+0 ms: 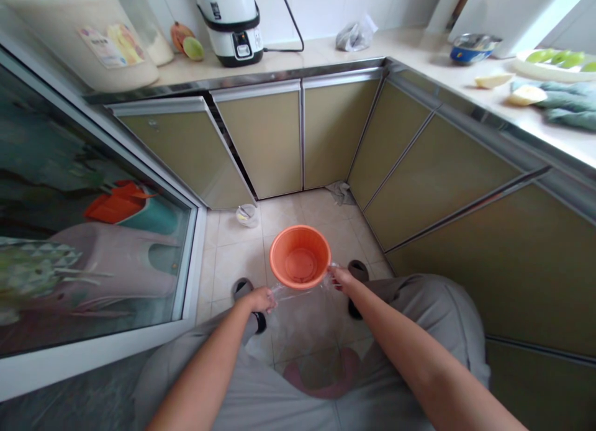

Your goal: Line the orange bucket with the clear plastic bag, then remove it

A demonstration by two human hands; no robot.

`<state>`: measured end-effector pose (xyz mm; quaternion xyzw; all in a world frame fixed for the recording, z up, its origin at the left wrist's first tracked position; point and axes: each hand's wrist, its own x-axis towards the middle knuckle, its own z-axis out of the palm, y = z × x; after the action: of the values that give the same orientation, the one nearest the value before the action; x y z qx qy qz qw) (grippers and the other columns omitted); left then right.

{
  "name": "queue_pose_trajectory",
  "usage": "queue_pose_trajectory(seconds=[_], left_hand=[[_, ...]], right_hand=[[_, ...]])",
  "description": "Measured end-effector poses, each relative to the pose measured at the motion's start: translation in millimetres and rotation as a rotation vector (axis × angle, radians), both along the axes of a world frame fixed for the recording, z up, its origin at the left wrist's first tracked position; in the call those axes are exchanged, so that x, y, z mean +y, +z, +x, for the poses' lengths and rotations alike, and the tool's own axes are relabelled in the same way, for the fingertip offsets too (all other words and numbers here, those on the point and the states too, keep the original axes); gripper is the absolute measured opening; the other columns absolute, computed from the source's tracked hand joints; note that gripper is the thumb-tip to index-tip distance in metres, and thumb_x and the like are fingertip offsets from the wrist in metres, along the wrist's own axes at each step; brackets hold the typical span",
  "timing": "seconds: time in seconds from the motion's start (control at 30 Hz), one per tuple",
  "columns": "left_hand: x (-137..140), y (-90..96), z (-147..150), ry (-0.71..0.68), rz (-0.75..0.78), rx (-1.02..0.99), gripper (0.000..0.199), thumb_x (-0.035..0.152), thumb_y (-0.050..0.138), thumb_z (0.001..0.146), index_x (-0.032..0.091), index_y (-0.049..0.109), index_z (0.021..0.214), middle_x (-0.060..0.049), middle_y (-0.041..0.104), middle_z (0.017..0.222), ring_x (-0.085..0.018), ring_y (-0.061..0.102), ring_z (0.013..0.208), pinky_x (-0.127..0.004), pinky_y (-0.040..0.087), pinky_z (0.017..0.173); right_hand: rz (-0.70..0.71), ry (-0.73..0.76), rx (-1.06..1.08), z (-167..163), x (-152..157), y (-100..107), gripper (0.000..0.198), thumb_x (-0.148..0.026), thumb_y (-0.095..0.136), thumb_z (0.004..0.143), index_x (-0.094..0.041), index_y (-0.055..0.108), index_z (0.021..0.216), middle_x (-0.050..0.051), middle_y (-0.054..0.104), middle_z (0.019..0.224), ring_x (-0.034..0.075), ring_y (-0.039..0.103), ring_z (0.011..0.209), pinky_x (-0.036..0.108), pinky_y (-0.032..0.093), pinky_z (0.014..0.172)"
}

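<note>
An orange plastic basin [300, 257] stands upright on the tiled floor between my feet. Just on the near side of it, a thin clear plastic bag or sheet [297, 294] is stretched between my two hands. My left hand [261, 300] has its fingers closed on the left end of this plastic, at the basin's lower left. At the basin's right rim, my right hand [341, 278] grips the other end. Whether my right fingers also touch the rim, I cannot tell. Small dark specks lie in the bottom of the basin.
A clear tub [247, 215] and a grey rag [341, 193] lie on the floor near the cabinets. One cabinet door [184, 148] hangs ajar. To the left is a glass door [93, 232]. The counter holds a white appliance [231, 24] and a blue bowl [472, 49].
</note>
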<state>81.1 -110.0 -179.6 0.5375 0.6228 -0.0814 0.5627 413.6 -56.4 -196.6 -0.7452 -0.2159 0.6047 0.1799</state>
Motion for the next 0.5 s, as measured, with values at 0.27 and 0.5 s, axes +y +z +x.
queue_pose_trajectory(seconds=[0.27, 0.5], left_hand=[[-7, 12.6, 16, -0.079, -0.147, -0.039, 0.046, 0.061, 0.07, 0.076, 0.018, 0.064, 0.061, -0.006, 0.064, 0.059, -0.017, 0.055, 0.056, -0.032, 0.047, 0.064], [-41, 53.4, 29, -0.243, -0.262, -0.12, 0.031, 0.045, 0.067, 0.074, 0.023, 0.071, 0.053, -0.005, 0.066, 0.056, -0.023, 0.06, 0.06, -0.036, 0.049, 0.068]], right_hand=[[0.03, 0.009, -0.09, 10, -4, 3, 0.017, -0.031, 0.067, 0.092, -0.016, 0.065, 0.084, 0.003, 0.067, 0.075, 0.013, 0.057, 0.052, 0.024, 0.04, 0.051], [0.31, -0.125, -0.095, 14, -9, 43, 0.022, -0.022, 0.051, 0.093, -0.021, 0.058, 0.072, 0.004, 0.067, 0.068, 0.016, 0.066, 0.066, 0.021, 0.047, 0.056]])
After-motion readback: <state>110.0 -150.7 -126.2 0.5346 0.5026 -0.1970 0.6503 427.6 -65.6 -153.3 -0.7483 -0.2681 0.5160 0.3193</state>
